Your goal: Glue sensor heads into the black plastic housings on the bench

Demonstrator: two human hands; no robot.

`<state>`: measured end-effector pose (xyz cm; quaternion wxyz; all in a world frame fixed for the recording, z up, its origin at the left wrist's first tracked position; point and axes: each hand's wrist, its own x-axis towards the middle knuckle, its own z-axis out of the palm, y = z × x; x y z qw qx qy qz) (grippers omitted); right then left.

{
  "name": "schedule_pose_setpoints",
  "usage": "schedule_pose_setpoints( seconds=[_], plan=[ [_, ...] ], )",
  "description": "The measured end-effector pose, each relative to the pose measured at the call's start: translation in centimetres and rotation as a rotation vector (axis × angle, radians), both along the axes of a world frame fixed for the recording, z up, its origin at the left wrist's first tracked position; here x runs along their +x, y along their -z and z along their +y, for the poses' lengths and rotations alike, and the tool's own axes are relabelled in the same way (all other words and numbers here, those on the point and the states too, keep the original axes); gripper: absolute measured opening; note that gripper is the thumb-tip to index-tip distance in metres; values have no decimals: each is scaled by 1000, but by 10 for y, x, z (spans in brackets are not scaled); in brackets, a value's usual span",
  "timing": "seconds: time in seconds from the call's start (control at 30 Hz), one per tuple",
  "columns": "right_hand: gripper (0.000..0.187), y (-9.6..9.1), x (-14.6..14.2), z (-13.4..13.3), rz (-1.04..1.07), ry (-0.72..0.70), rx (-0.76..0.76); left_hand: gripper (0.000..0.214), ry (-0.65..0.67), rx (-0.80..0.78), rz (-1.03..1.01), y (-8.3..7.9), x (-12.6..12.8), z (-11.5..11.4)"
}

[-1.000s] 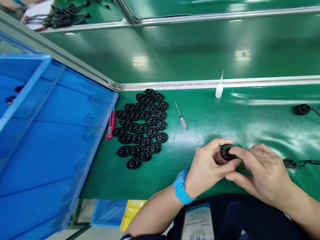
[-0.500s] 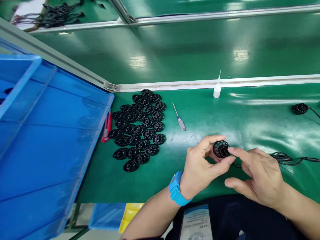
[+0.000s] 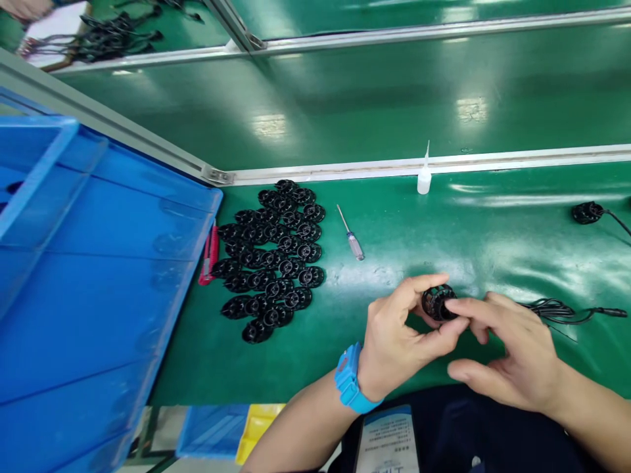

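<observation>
A round black slotted plastic part [image 3: 436, 303] is gripped at its rim between the thumb and fingers of my left hand [image 3: 401, 328], just above the green bench. My right hand [image 3: 513, 351] has its index fingertip on the part's right side, with the thumb held apart below. Behind the right hand lies a coiled black cable [image 3: 555, 310]; whether it joins the held part is hidden. Many similar black round parts [image 3: 279, 289] stand in a cluster to the left. A screwdriver [image 3: 353, 240] with a clear handle lies between that cluster and my hands.
A large blue bin [image 3: 98, 295] fills the left side, with a red-handled tool [image 3: 210, 256] beside it. A white dropper bottle [image 3: 424, 179] stands by the rear rail. Another black part with a cable [image 3: 587, 212] lies far right. Cables [image 3: 113, 36] lie beyond the frame, upper left.
Both hands and the held part sit slightly lower in view. The part looks tilted a little differently, and my right index finger still touches it. A co-worker's hand shows at top left.
</observation>
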<state>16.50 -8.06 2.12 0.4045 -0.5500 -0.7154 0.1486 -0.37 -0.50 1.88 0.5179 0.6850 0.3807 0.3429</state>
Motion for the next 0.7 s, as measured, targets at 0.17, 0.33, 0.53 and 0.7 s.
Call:
schedule_pose_setpoints(
  seconds=[0.17,0.33,0.53,0.7],
  plan=[
    [24,3,5,0,353,15,-134,48,-33,30,-74,2,-2,-2],
    [9,1,2,3,360,-28,-207,48,-39,1,-138,4,-3,-2],
    [3,2,0,4,361,-11,-201,48,-30,-68,-189,2,-3,-2],
    [4,3,0,4,357,-14,-198,48,-12,-112,-221,2,-4,-3]
  ],
)
